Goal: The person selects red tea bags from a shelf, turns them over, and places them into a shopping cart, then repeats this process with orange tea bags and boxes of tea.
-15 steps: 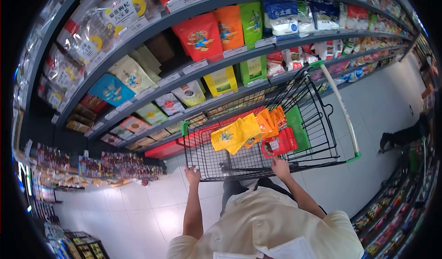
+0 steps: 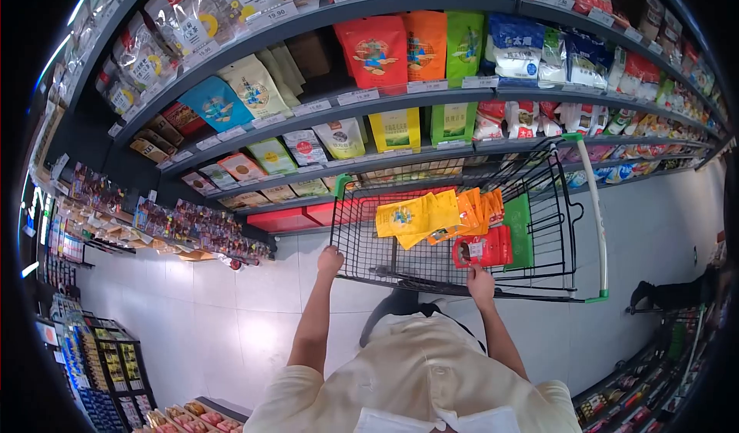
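A black wire shopping cart [image 2: 416, 277] with green corners stands across my front. My left hand [image 2: 330, 260] is closed around the wire at its near left corner. My right hand [image 2: 480, 283] grips the near rim, its fingertips close to a red pouch [image 2: 483, 248] inside the basket. Beyond that pouch lie several yellow pouches [image 2: 416, 216] and orange pouches [image 2: 479, 208], overlapping in a row. A green panel [image 2: 521, 231] stands at the right of the basket, before the cart's pale handle [image 2: 591, 210].
Shelves [image 2: 308, 108] with bagged goods and price tags curve along the far side. A rack of small packets [image 2: 192, 229] stands at the left. Pale tiled floor [image 2: 223, 302] runs beneath. A person's dark-clothed leg [image 2: 670, 294] shows at right, near another shelf [image 2: 647, 379].
My left hand has gone from spread fingers to a closed grip on the cart corner. The view has shifted, so shelves and cart appear further right. Orange pouches look more fanned out.
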A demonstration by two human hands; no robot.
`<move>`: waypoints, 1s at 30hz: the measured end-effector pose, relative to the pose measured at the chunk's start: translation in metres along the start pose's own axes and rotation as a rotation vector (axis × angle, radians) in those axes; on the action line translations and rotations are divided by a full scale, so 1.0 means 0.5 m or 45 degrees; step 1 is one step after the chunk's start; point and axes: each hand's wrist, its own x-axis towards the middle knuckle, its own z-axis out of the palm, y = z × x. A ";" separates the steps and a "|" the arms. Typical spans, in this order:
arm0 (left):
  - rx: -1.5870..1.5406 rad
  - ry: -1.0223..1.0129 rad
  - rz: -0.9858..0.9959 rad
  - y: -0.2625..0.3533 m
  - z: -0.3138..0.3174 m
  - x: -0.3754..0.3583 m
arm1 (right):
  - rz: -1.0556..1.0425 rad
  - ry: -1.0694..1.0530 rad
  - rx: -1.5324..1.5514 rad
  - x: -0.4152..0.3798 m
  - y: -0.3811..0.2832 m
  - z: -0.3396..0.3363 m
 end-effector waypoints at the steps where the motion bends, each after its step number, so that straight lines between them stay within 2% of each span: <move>1: 0.004 -0.071 -0.030 0.027 -0.027 -0.002 | 0.021 -0.014 -0.015 0.001 0.004 -0.008; 2: 0.007 -0.137 -0.056 0.047 -0.046 0.000 | 0.040 -0.023 -0.029 0.004 0.009 -0.019; 3: 0.184 -0.147 0.009 0.047 -0.045 0.014 | 0.059 -0.029 -0.038 0.008 0.015 -0.023; 11: 0.235 -0.263 0.116 0.069 -0.012 0.065 | 0.177 -0.024 -0.149 0.034 0.064 -0.048; 14: 0.272 -0.382 0.300 0.090 -0.018 0.072 | 0.216 -0.047 -0.204 0.041 0.067 -0.066; 15: 0.291 -0.498 0.422 0.099 -0.035 0.085 | 0.220 -0.036 -0.207 0.044 0.070 -0.066; 17: 0.141 -0.993 0.543 0.183 -0.145 0.123 | 0.257 -0.029 -0.214 0.050 0.075 -0.067; 19: -0.462 -0.624 0.958 0.231 -0.189 0.193 | 0.268 -0.048 -0.225 0.052 0.077 -0.074; 20: -0.427 -0.435 0.928 0.316 -0.328 0.164 | 0.256 -0.055 -0.234 0.051 0.081 -0.073; 21: -0.726 -0.339 0.883 0.366 -0.394 0.183 | 0.244 -0.059 -0.245 0.053 0.084 -0.072; 23: -1.040 -0.104 0.955 0.451 -0.496 0.252 | 0.252 -0.051 -0.284 0.059 0.085 -0.072; 24: -1.326 0.011 1.011 0.494 -0.524 0.284 | 0.249 -0.043 -0.285 0.059 0.085 -0.072; 26: -1.268 0.295 1.032 0.555 -0.567 0.381 | 0.241 -0.032 -0.289 0.058 0.084 -0.073; 28: -1.371 0.328 1.067 0.598 -0.596 0.435 | 0.290 -0.032 -0.275 0.059 0.078 -0.078; 30: -1.415 0.245 0.969 0.621 -0.609 0.444 | 0.287 -0.013 -0.247 0.056 0.088 -0.071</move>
